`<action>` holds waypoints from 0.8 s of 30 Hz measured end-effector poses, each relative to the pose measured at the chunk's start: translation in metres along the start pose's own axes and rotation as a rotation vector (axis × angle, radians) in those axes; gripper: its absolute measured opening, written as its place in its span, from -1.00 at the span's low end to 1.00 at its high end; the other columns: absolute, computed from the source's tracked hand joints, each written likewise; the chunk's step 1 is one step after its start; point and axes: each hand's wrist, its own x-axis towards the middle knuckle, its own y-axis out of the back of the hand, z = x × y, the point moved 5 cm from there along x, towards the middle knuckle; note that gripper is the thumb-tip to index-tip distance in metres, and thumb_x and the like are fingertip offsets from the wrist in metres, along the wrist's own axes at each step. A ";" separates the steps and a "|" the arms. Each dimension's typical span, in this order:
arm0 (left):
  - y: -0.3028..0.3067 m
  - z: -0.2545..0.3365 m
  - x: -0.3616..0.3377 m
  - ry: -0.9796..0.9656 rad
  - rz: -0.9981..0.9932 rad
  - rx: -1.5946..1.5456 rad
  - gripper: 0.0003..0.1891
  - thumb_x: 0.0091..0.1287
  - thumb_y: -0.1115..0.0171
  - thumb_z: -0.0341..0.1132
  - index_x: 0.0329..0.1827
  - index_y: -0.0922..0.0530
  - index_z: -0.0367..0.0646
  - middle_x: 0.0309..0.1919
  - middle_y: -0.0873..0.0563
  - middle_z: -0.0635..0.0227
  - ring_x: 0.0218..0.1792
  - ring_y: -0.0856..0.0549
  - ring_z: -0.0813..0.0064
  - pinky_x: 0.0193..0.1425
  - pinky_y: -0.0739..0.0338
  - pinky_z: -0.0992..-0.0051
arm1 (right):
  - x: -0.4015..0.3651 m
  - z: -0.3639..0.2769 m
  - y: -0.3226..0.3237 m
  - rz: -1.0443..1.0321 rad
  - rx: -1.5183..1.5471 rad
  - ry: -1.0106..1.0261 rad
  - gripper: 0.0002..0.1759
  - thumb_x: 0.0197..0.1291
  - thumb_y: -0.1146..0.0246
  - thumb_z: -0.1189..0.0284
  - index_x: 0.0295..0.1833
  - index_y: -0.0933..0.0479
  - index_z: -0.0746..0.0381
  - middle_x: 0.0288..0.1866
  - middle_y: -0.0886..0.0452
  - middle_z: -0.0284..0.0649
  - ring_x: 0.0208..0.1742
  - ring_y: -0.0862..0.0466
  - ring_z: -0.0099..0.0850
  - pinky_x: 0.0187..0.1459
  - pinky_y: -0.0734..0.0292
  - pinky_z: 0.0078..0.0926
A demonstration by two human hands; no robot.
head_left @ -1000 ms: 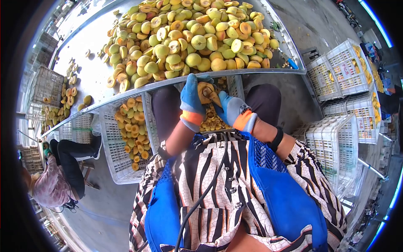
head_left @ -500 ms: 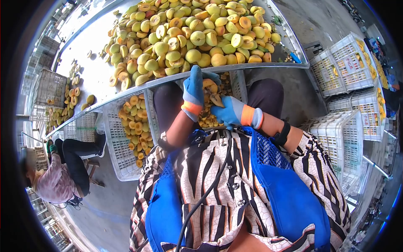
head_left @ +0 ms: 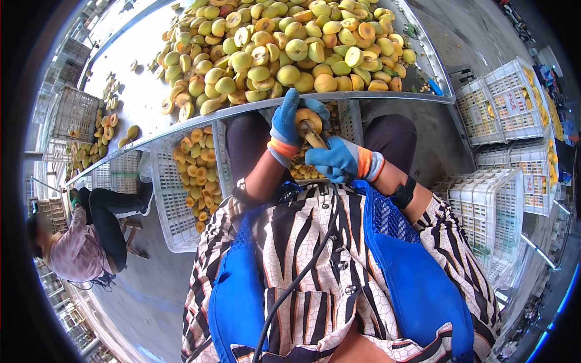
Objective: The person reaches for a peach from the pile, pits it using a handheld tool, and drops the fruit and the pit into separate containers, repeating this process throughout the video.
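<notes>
My left hand (head_left: 289, 125), in a blue glove with an orange cuff, is closed around a peach half (head_left: 309, 119), its cut face turned up. My right hand (head_left: 334, 160), gloved alike, grips a narrow tan pitting tool (head_left: 313, 138). The tool's tip is against the cut face, around the stone hollow. Both hands are close together just below the table's near edge. Behind them lies a big heap of halved peaches (head_left: 275, 51). Under the hands, more halves show in a crate, partly hidden by my gloves.
The metal table (head_left: 242, 111) has a raised rim. A white crate (head_left: 171, 206) of peach halves stands at my left knee. White crates (head_left: 493, 103) are stacked on the right, with another crate (head_left: 484, 212) nearer. A seated person (head_left: 78, 242) is at the left. A blue-handled object (head_left: 435, 86) lies at the table's right corner.
The peach half and the tool have come more into view between my hands, and the tool now meets the cut face. My view has shifted slightly.
</notes>
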 end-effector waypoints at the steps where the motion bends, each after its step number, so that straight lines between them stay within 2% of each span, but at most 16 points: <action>1: 0.001 0.000 -0.001 0.003 0.002 0.000 -0.35 0.46 0.22 0.16 -0.32 -0.57 -0.32 -0.44 -0.66 0.10 -0.51 -0.63 0.25 -0.34 -0.59 0.37 | 0.000 -0.003 -0.002 0.077 -0.131 0.071 -0.80 0.25 -0.22 0.29 -0.36 -0.46 0.15 -0.70 -0.30 -0.46 -0.81 -0.21 -0.68 -0.80 -0.05 -0.67; 3: -0.005 -0.002 -0.003 0.047 -0.170 -0.010 -0.50 0.53 0.19 -0.07 -0.18 -0.59 -0.35 -0.41 -0.70 0.16 -0.46 -0.69 0.34 -0.27 -0.63 0.46 | 0.002 0.010 0.002 -0.035 0.008 0.018 -0.81 0.26 -0.21 0.30 -0.34 -0.46 0.15 -0.71 -0.28 -0.47 -0.81 -0.20 -0.68 -0.81 -0.05 -0.68; 4: -0.004 -0.005 -0.002 0.048 -0.169 -0.011 -0.50 0.53 0.19 -0.07 -0.18 -0.59 -0.35 -0.41 -0.70 0.16 -0.46 -0.69 0.34 -0.27 -0.63 0.46 | 0.004 0.020 0.006 -0.142 0.147 -0.031 -0.82 0.28 -0.20 0.31 -0.32 -0.45 0.16 -0.72 -0.26 -0.47 -0.82 -0.19 -0.68 -0.82 -0.06 -0.68; 5: -0.009 0.003 -0.003 -0.312 -0.258 0.330 -0.55 0.52 0.15 -0.08 -0.11 -0.58 -0.32 -0.40 -0.70 0.15 -0.44 -0.69 0.34 -0.23 -0.63 0.45 | 0.009 0.033 0.009 -0.315 0.330 -0.083 -0.86 0.32 -0.17 0.35 -0.25 -0.44 0.17 -0.74 -0.22 -0.49 -0.84 -0.15 -0.70 -0.85 -0.05 -0.72; 6: -0.018 0.009 -0.008 -0.429 -0.296 0.473 -0.59 0.52 0.12 -0.10 -0.04 -0.56 -0.28 -0.38 -0.70 0.16 -0.43 -0.70 0.35 -0.20 -0.63 0.44 | 0.009 0.038 0.016 -0.312 0.335 -0.084 -0.86 0.32 -0.17 0.35 -0.25 -0.44 0.17 -0.74 -0.22 -0.49 -0.84 -0.15 -0.70 -0.85 -0.05 -0.72; 8: -0.034 0.018 -0.019 -0.687 -0.327 0.742 -0.64 0.51 0.06 -0.14 0.10 -0.53 -0.22 -0.35 -0.71 0.18 -0.40 -0.71 0.37 -0.13 -0.64 0.42 | 0.006 0.040 0.015 -0.473 0.476 -0.106 -0.86 0.37 -0.13 0.34 -0.17 -0.43 0.20 -0.70 -0.21 -0.50 -0.82 -0.13 -0.75 -0.85 0.03 -0.77; 10: -0.030 0.018 -0.013 -0.581 -0.246 0.607 -0.63 0.50 0.03 -0.12 0.01 -0.58 -0.26 -0.39 -0.71 0.25 -0.41 -0.68 0.47 -0.17 -0.61 0.47 | 0.001 0.039 0.021 -0.412 0.426 -0.080 -0.86 0.39 -0.11 0.35 -0.17 -0.41 0.19 -0.71 -0.19 -0.52 -0.81 -0.13 -0.77 -0.85 0.04 -0.79; 11: -0.028 0.021 -0.010 -0.549 -0.218 0.564 -0.62 0.49 0.02 -0.11 -0.02 -0.60 -0.27 -0.40 -0.70 0.28 -0.41 -0.67 0.51 -0.19 -0.60 0.49 | -0.002 0.041 0.026 -0.489 0.448 -0.043 -0.86 0.39 -0.11 0.35 -0.17 -0.41 0.19 -0.71 -0.19 -0.52 -0.82 -0.13 -0.77 -0.85 0.04 -0.79; 13: 0.000 0.024 -0.002 -0.113 0.031 0.750 -0.54 0.48 0.01 -0.05 -0.24 -0.66 -0.31 -0.48 -0.69 0.35 -0.43 -0.61 0.62 -0.26 -0.55 0.55 | -0.007 0.037 0.035 -0.601 0.467 -0.016 -0.85 0.35 -0.14 0.34 -0.20 -0.43 0.20 -0.70 -0.27 -0.49 -0.81 -0.16 -0.74 -0.84 -0.03 -0.74; 14: 0.008 0.036 -0.008 -0.042 0.115 0.751 -0.48 0.47 -0.01 0.00 -0.41 -0.66 -0.31 -0.55 -0.65 0.41 -0.45 -0.55 0.68 -0.33 -0.47 0.61 | -0.009 0.031 0.034 -0.613 0.461 -0.017 -0.85 0.35 -0.14 0.34 -0.20 -0.43 0.20 -0.70 -0.27 -0.49 -0.81 -0.16 -0.74 -0.84 -0.03 -0.74; 16: 0.026 0.064 -0.026 -0.101 0.191 0.802 -0.52 0.47 -0.03 -0.04 -0.36 -0.66 -0.31 -0.55 -0.62 0.44 -0.47 -0.54 0.70 -0.36 -0.44 0.64 | -0.005 0.030 0.055 -0.072 0.050 -0.083 -0.81 0.28 -0.18 0.29 -0.25 -0.47 0.20 -0.65 -0.39 -0.43 -0.75 -0.28 -0.69 -0.75 -0.21 -0.62; 17: 0.034 0.080 -0.037 -0.140 0.252 0.796 -0.55 0.47 -0.04 -0.07 -0.35 -0.66 -0.31 -0.56 -0.61 0.46 -0.49 -0.51 0.71 -0.38 -0.41 0.66 | 0.012 0.033 0.066 0.132 -0.405 -0.011 -0.72 0.21 -0.20 0.21 -0.26 -0.51 0.24 -0.57 -0.56 -0.22 -0.66 -0.51 -0.40 -0.54 -0.43 -0.38; 18: 0.044 0.096 -0.050 -0.175 0.312 0.791 -0.57 0.47 -0.06 -0.10 -0.34 -0.66 -0.31 -0.56 -0.59 0.48 -0.50 -0.49 0.73 -0.41 -0.38 0.68 | 0.033 0.044 0.086 0.330 -0.949 0.236 -0.63 0.19 -0.20 0.15 -0.21 -0.50 0.28 -0.46 -0.63 0.02 -0.47 -0.63 -0.06 -0.33 -0.51 -0.19; 20: 0.075 0.128 -0.078 -0.198 0.560 1.017 -0.65 0.45 -0.08 -0.19 -0.25 -0.68 -0.33 -0.39 -0.71 0.27 -0.34 -0.64 0.52 -0.13 -0.52 0.54 | 0.033 0.047 0.090 0.597 -0.942 0.264 -0.61 0.19 -0.19 0.12 -0.18 -0.50 0.28 -0.38 -0.61 0.16 -0.31 -0.62 0.13 -0.20 -0.50 -0.07; 22: 0.083 0.170 -0.096 -0.714 0.714 1.720 -0.75 0.32 -0.21 -0.25 -0.20 -0.67 -0.30 -0.26 -0.73 0.17 -0.21 -0.69 0.29 -0.03 -0.55 0.40 | 0.034 0.039 0.090 0.606 -1.053 0.222 -0.61 0.21 -0.18 0.12 -0.17 -0.49 0.27 -0.39 -0.62 0.15 -0.31 -0.62 0.13 -0.21 -0.50 -0.05; 24: 0.115 0.193 -0.098 -0.720 0.848 1.674 -0.74 0.26 -0.25 -0.29 -0.09 -0.66 -0.27 -0.07 -0.69 0.06 0.01 -0.65 0.13 0.18 -0.47 0.29 | 0.035 0.037 0.085 0.613 -1.158 0.174 -0.61 0.22 -0.18 0.12 -0.16 -0.48 0.27 -0.39 -0.62 0.14 -0.31 -0.62 0.13 -0.22 -0.49 -0.04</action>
